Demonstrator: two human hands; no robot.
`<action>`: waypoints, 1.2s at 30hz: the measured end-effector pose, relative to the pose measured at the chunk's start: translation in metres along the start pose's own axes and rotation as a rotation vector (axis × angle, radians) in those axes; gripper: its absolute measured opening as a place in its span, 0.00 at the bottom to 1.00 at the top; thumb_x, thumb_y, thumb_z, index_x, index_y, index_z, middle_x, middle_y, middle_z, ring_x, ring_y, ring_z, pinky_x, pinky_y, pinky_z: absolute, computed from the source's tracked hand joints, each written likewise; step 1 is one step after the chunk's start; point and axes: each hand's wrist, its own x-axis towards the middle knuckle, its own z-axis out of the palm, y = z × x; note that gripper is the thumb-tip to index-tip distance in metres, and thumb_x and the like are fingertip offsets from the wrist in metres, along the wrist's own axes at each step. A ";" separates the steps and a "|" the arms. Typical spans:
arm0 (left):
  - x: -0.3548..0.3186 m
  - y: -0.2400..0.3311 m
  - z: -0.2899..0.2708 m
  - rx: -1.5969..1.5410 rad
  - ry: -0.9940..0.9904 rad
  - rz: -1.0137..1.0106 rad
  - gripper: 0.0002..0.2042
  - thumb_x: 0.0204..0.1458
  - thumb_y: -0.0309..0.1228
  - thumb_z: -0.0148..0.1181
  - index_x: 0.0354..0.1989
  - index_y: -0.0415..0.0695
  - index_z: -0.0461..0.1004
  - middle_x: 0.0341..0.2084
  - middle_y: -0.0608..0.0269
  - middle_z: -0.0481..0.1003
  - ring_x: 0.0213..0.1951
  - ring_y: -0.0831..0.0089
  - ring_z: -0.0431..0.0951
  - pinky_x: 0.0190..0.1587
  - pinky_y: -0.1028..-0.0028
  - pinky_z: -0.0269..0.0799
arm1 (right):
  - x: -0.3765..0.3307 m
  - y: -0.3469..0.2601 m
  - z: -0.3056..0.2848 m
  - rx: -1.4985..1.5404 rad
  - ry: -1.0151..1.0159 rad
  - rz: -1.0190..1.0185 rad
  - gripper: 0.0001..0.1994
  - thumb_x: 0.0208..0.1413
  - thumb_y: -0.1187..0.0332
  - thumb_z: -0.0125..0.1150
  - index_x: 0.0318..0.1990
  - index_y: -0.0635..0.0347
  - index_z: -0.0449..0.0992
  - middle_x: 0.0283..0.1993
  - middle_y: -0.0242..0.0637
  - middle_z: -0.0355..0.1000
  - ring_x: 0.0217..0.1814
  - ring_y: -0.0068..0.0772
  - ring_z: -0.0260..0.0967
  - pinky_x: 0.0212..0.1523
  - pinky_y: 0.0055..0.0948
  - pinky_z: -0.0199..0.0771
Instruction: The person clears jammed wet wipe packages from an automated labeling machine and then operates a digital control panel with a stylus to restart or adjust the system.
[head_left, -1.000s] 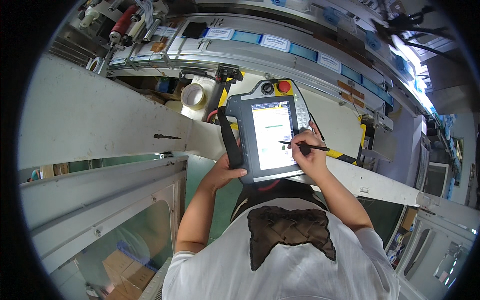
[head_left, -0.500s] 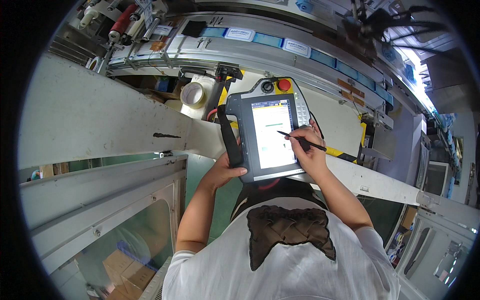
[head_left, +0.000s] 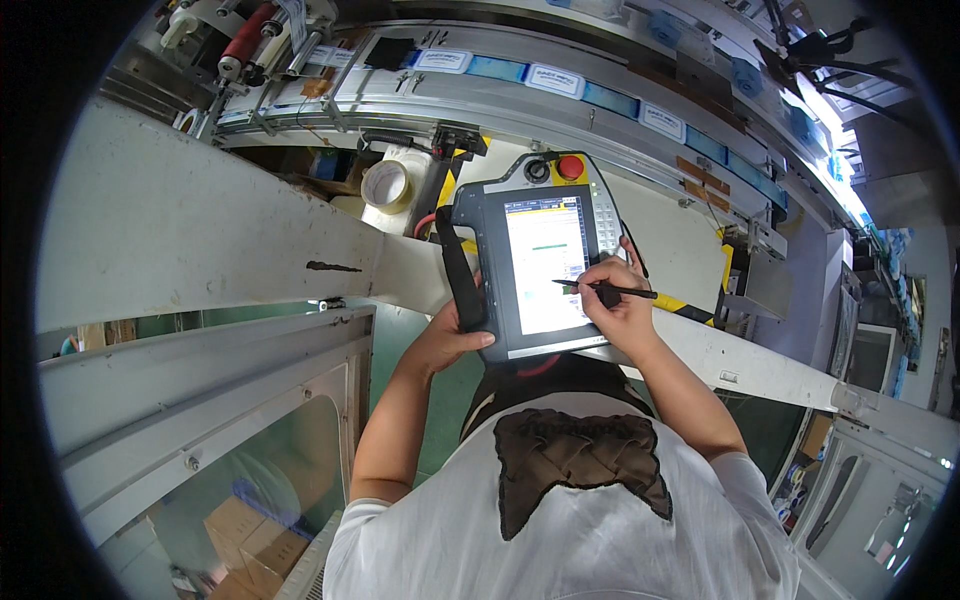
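A grey teach pendant [head_left: 492,270] with a lit touchscreen, a red push button and a black rotary knob is held in front of my body. My left hand [head_left: 452,338] grips its lower left edge, thumb on the front, by a black strap; the other fingers are hidden behind it. Pinched in my right hand [head_left: 618,305] is a black stylus [head_left: 606,289], its tip at or just above the lower middle of the screen; contact cannot be told. One finger of that hand rests near the pendant's right edge, beside the keypad.
Beyond a white beam [head_left: 220,220], a conveyor [head_left: 610,100] carries several white-and-blue packages. A tape roll [head_left: 386,187] sits left of the pendant. Black-and-yellow striped tape [head_left: 685,309] lies to the right. A framed door panel [head_left: 270,430] stands lower left, with cardboard boxes [head_left: 255,540] beyond.
The stylus tip has moved down the screen, and my right hand has lowered slightly with it. Packages on the conveyor have shifted, and the black machine arm at upper right has moved. My left hand stays put.
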 end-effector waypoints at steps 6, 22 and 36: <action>0.000 0.001 0.000 0.003 0.010 -0.017 0.47 0.37 0.18 0.60 0.66 0.43 0.37 0.59 0.64 0.57 0.59 0.74 0.59 0.60 0.72 0.51 | 0.001 -0.002 0.001 0.023 0.030 0.015 0.03 0.43 0.73 0.58 0.25 0.55 0.70 0.23 0.28 0.71 0.28 0.25 0.68 0.63 0.44 0.43; 0.000 0.002 0.002 0.028 0.000 -0.005 0.47 0.37 0.19 0.61 0.66 0.43 0.38 0.59 0.65 0.57 0.59 0.74 0.59 0.60 0.71 0.51 | -0.005 0.011 0.001 0.252 0.148 0.115 0.04 0.44 0.76 0.52 0.28 0.57 0.66 0.23 0.28 0.65 0.27 0.24 0.64 0.58 0.40 0.55; 0.022 -0.004 0.073 -0.299 0.179 0.077 0.29 0.46 0.13 0.49 0.59 0.41 0.53 0.53 0.60 0.63 0.55 0.65 0.64 0.58 0.64 0.60 | -0.037 0.079 -0.109 1.286 0.534 1.004 0.21 0.57 0.50 0.48 0.46 0.58 0.67 0.27 0.31 0.68 0.26 0.22 0.63 0.39 0.29 0.68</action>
